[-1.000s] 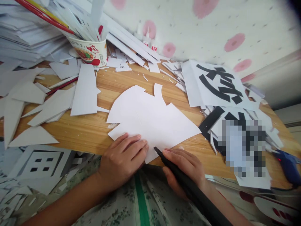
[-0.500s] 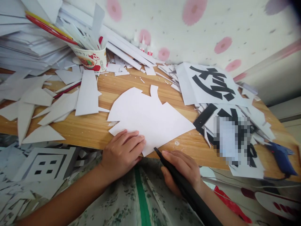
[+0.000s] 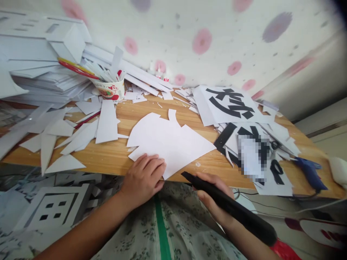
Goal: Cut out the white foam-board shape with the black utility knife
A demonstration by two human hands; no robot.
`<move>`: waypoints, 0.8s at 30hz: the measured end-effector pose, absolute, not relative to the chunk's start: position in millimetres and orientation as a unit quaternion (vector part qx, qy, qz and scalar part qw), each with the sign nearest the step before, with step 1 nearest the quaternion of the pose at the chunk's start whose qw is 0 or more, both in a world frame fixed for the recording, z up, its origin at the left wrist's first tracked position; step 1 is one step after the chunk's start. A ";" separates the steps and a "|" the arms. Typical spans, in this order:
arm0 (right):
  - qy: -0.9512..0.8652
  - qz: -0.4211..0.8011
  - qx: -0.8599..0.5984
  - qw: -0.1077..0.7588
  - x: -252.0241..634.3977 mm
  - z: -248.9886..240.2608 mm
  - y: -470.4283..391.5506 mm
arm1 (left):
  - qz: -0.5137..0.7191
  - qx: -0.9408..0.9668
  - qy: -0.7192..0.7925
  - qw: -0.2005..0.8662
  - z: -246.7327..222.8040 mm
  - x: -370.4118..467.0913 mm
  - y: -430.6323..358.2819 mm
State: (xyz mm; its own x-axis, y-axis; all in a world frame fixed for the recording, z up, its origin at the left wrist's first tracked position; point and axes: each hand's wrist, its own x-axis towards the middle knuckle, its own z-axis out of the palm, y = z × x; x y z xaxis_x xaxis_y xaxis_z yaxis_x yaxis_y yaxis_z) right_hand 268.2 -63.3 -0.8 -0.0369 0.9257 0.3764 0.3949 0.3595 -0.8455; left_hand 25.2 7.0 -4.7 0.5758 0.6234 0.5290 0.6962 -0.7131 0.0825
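An irregular sheet of white board [image 3: 173, 141] lies on the wooden table, with a curved edge, notches and a long point to the right. My left hand [image 3: 145, 175] rests on its lower left part at the table's front edge, fingers laid flat and grasping nothing. In my right hand [image 3: 217, 202] is a long black stick-shaped tool [image 3: 230, 202] with a narrow slanted tip. Fingers and thumb close round it. That tip hovers right of the sheet's lower corner, apart from it. The tool's exact kind does not show.
Left lie white board offcuts [image 3: 72, 137]; behind stands a paper cup [image 3: 111, 90] of strips and tools. Right are printed sheets with black characters [image 3: 230, 104], black-handled scissors [image 3: 276, 171] and a blue glue gun [image 3: 310, 175]. A wooden table [image 3: 103, 155] carries all this.
The view has shifted a little. My right hand has drawn the black tool back to the right, off the sheet's lower edge. My left hand stays on the sheet.
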 end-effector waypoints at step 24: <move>-0.370 0.465 -0.537 0.599 308.1 40.2 22.4 | -0.332 -0.782 -0.528 -0.010 5.3 -19.3 25.1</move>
